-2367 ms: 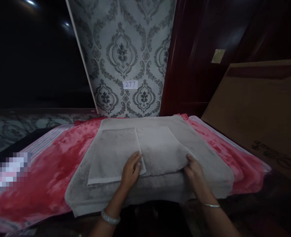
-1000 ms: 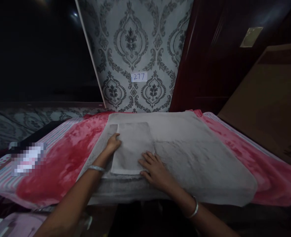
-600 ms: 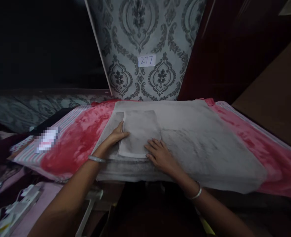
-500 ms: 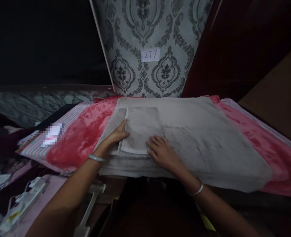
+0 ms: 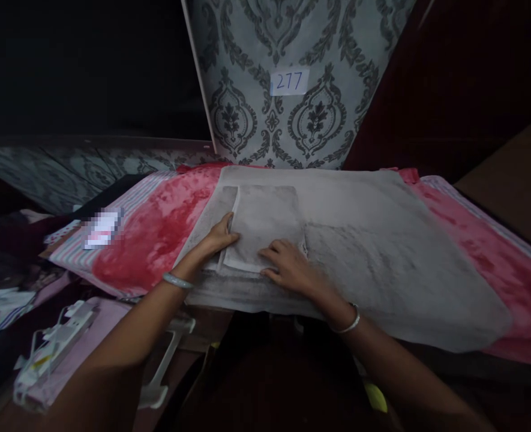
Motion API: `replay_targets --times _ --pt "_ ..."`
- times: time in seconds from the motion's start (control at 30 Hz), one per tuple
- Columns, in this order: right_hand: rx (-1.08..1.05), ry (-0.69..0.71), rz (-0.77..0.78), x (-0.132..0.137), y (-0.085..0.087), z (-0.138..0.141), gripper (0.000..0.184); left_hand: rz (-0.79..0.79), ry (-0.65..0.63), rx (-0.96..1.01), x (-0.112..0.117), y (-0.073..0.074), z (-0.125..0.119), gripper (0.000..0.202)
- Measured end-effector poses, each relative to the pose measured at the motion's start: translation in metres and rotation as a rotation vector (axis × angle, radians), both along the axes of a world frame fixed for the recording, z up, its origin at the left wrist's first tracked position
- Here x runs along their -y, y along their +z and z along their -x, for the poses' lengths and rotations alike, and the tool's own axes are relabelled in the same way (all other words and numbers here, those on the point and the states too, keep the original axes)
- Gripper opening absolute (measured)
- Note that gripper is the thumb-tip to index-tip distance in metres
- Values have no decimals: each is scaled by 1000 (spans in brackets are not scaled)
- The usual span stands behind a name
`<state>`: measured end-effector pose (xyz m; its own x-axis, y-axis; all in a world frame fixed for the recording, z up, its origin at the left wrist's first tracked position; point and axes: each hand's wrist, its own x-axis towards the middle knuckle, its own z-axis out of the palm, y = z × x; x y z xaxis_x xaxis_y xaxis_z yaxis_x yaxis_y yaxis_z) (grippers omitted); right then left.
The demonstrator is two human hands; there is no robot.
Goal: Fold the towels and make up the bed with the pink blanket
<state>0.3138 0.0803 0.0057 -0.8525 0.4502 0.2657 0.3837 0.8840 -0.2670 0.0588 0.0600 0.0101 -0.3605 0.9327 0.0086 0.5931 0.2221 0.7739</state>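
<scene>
A large grey plush cloth point(image 5: 359, 258) lies spread over a red and pink cover. On its left part sits a smaller folded rectangle of grey cloth point(image 5: 265, 210) with pale edges. My left hand point(image 5: 220, 236) rests on edge against that rectangle's left side, thumb and forefinger apart; its other fingers are mostly hidden. Lying palm down on the front right of the rectangle, my right hand point(image 5: 287, 267) has its fingers stretched out and slightly bent. Neither hand visibly pinches the cloth.
The red cover point(image 5: 152, 234) shows on both sides of the grey cloth. A white power strip point(image 5: 60, 342) with cables lies at lower left. A dark screen point(image 5: 85, 72) stands at back left, beside a patterned wall with a paper marked 277 point(image 5: 289, 81).
My right hand has slid slightly left over the folded rectangle, its fingers bending more. My left hand stays at the left edge. The whole view has shifted a little.
</scene>
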Motion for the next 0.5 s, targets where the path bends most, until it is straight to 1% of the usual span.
replay_targets --times 0.07,0.2,0.27,0.37,0.5 --pt "-2 28 -20 3 -4 1 35 36 -26 -29 2 0 -3 93" --pt "2 92 -74 7 -8 -2 35 87 -20 -94 3 -1 -5 94" --pt "-8 113 -85 6 -9 -2 32 68 -18 -92 2 -2 -4 95" --pt "-78 84 -77 6 -15 3 20 28 -13 -61 1 -6 -3 95" --pt "-135 74 -101 14 -23 12 26 -34 -26 -16 1 -12 1 93"
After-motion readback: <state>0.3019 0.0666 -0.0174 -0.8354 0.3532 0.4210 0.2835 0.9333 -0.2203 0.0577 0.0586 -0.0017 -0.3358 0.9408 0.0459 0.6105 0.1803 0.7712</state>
